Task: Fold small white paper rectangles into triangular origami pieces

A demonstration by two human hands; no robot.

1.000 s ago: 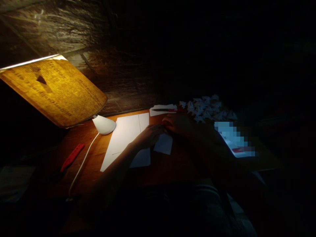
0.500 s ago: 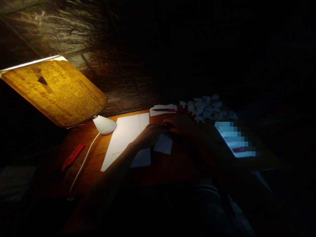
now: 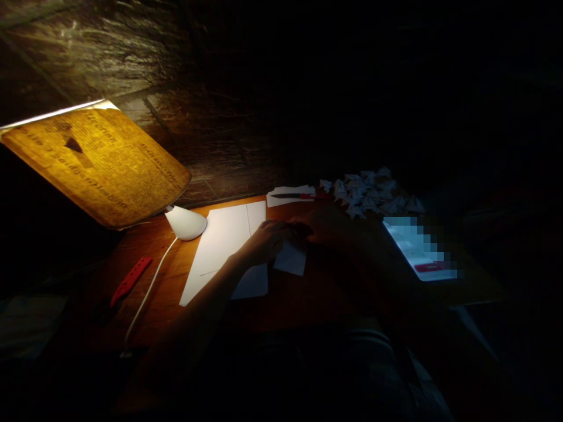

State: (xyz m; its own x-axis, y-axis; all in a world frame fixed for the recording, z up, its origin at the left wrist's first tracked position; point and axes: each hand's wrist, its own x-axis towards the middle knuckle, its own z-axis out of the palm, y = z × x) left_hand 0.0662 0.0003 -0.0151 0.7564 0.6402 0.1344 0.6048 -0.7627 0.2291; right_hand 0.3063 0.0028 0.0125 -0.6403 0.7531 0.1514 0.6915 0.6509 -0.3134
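Observation:
My left hand [image 3: 269, 239] reaches over a large white sheet of paper [image 3: 229, 234], its fingers bent at the top edge of a small white piece of paper [image 3: 290, 259]. Close against it is my right hand [image 3: 317, 227], mostly in shadow, with its fingers closed near the same edge. Both hands appear to grip the small paper; the fingertips are too dark to see exactly how. The paper's lower part lies free below the hands, over the wooden table [image 3: 169, 275].
A lit lamp with a printed shade [image 3: 101, 170] stands left, its white cable [image 3: 149, 287] trailing forward. A red-handled blade [image 3: 294, 196] lies on paper scraps at the back. Right are a heap of folded papers [image 3: 367, 193], a glowing screen [image 3: 407, 252]; left, a red-handled tool [image 3: 132, 280].
My right hand has shifted slightly, its fingers now lower and darker beside the left. The left hand and the small paper stay almost in place.

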